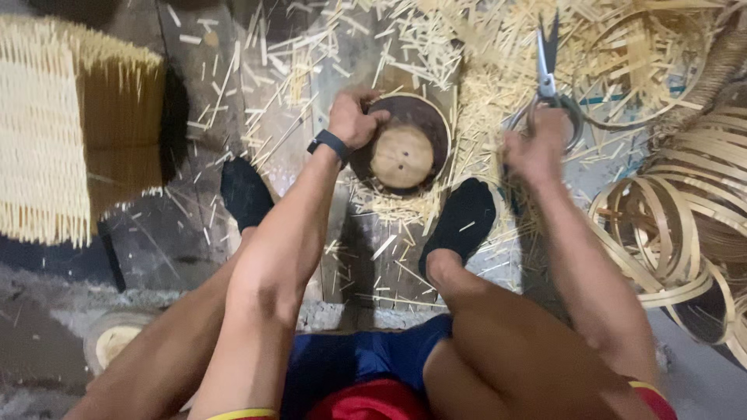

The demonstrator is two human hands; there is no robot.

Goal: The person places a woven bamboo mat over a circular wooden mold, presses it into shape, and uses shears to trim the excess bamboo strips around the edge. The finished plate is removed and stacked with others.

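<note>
Seated worker seen from above. The fingers of the left hand (354, 118) are curled together over the rim of a round dark woven basket base with a pale wooden disc at its centre (405, 148), which lies on the floor between the two feet. A black wristband (329, 144) sits on the left wrist. The fingers of the right hand (537, 152) are clamped through the handles of a pair of grey metal scissors (547, 66), held to the right of the basket base, blades slightly parted and pointing away from the body; the hand is blurred. Black socks cover the left foot (245, 193) and the right foot (464, 218). Short pale bamboo offcuts (436, 47) litter the dark plank floor (202, 225) around the base. Coiled flat bamboo strips (669, 225) lie at the right; a tall pale woven bamboo frame (47, 132) stands at the left
</note>
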